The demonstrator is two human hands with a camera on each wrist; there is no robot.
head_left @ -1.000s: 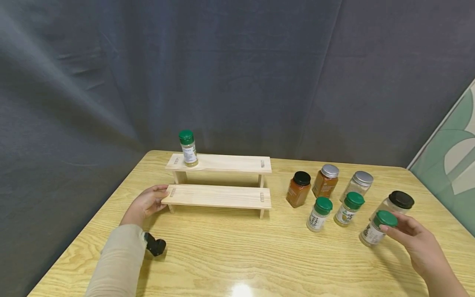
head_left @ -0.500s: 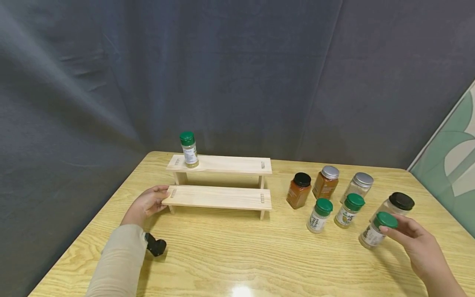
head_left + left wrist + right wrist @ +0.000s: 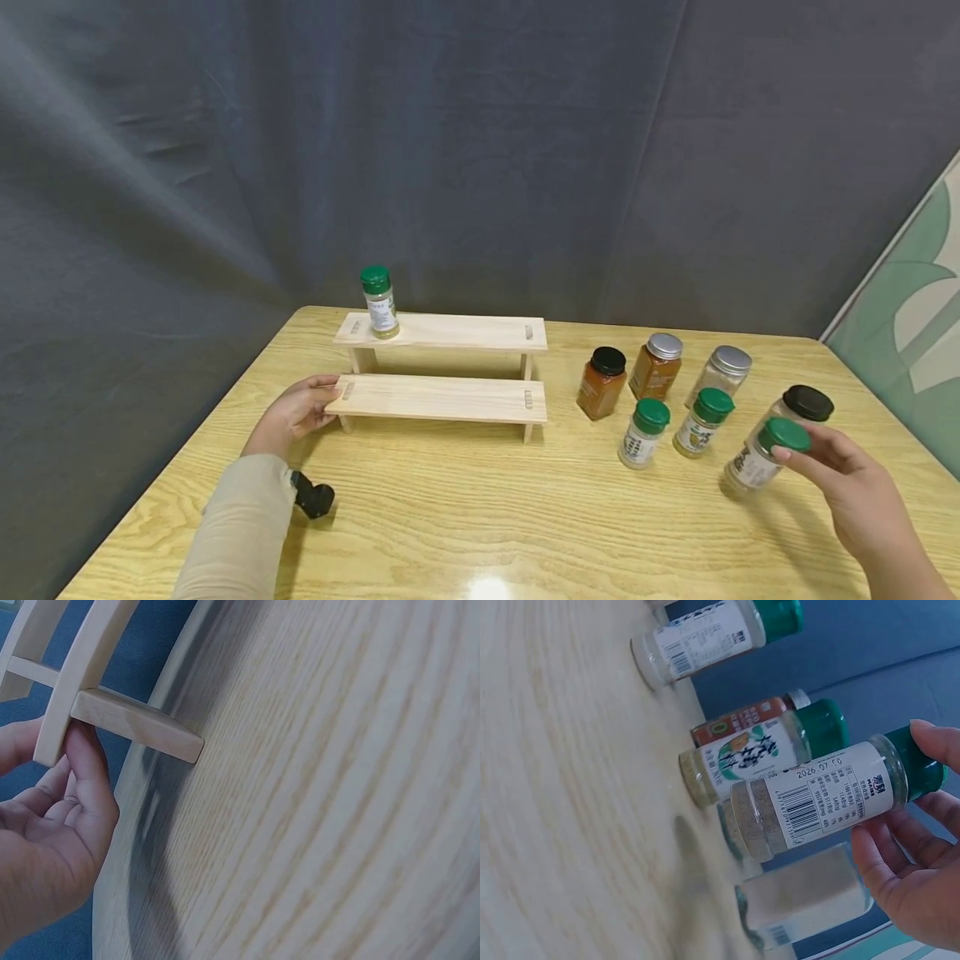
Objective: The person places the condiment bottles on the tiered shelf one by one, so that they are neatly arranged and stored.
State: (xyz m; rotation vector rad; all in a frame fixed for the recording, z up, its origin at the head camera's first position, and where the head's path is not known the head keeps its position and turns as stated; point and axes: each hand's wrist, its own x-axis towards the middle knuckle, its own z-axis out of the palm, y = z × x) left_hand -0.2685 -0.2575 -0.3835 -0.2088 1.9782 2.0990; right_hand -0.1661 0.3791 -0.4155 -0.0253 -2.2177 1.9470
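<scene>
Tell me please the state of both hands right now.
Left hand: closed, holding the left end of the lower pale wooden shelf.
Right hand: closed, holding a green-lidded clear cylindrical spice jar near its top.

Dark blue-grey curtain (image 3: 480,150) fills the background, creased at head-view left, one long seam right of centre. Light yellow wood-grain table (image 3: 450,517) in front, back corners rounded, bright glare spot (image 3: 488,587) near the bottom edge of the head view. White panel (image 3: 933,292) with green leaf-like shapes at far right, cut off by frame, pale slanted edge beside curtain.
</scene>
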